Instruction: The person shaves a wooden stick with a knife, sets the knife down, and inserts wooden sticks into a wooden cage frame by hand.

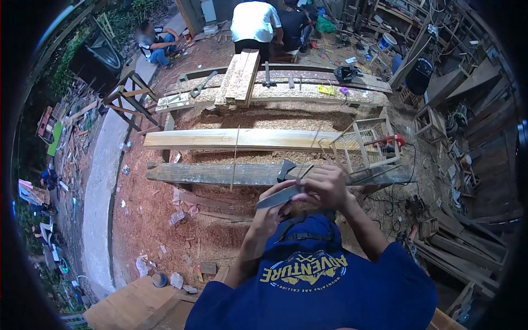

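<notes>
My left hand (268, 215) is closed around a flat grey metal blade (276, 197), which points to the left in front of my chest. My right hand (325, 184) is closed at the blade's right end. A thin dark strip (307, 172) sticks up from its fingers; its kind is unclear. Just beyond my hands, a dark metal tool head (285, 170) rests on the weathered beam (214, 173), its handle mostly hidden. Behind that lies a pale planed board (192, 139), crossed by a thin stick (235, 157).
A small wooden frame (360, 144) stands at the right of the beams. Farther off, stacked timbers (239, 77) and a hammer (268, 74) lie on a bench (308, 91). Wood shavings cover the ground (143, 220). Several people are beyond, one in a white shirt (254, 22).
</notes>
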### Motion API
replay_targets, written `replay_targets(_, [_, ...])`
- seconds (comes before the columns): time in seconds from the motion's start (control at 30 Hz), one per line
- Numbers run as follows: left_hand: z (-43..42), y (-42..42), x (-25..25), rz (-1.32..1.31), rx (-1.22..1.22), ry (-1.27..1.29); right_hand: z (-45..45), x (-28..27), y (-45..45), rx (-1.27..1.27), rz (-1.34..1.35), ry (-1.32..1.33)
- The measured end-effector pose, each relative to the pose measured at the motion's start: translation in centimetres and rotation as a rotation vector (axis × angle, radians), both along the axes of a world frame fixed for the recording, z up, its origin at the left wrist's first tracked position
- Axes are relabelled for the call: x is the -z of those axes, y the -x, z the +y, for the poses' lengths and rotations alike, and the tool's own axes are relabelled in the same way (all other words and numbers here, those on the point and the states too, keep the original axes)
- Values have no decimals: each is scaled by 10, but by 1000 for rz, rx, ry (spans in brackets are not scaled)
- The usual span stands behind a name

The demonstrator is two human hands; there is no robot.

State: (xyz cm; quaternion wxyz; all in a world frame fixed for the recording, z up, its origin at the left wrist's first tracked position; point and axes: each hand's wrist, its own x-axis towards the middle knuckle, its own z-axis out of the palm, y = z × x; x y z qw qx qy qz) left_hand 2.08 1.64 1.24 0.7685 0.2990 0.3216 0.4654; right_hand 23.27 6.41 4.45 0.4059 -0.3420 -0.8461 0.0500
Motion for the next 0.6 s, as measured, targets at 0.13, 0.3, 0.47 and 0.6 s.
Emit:
replay_targets(0.13, [1, 0, -4, -3, -37, 28, 20, 28, -26, 359, 68, 120])
replay_targets(0.3, [2, -6, -8, 33, -16, -2, -1, 3, 5, -54, 57, 68])
replay_targets(0.47, [11, -2, 4, 12, -80, -13, 25, 33, -28, 388, 71, 153])
replay_targets(0.6, [9, -3, 2, 96, -26, 34, 3, 8, -9, 15, 40, 78])
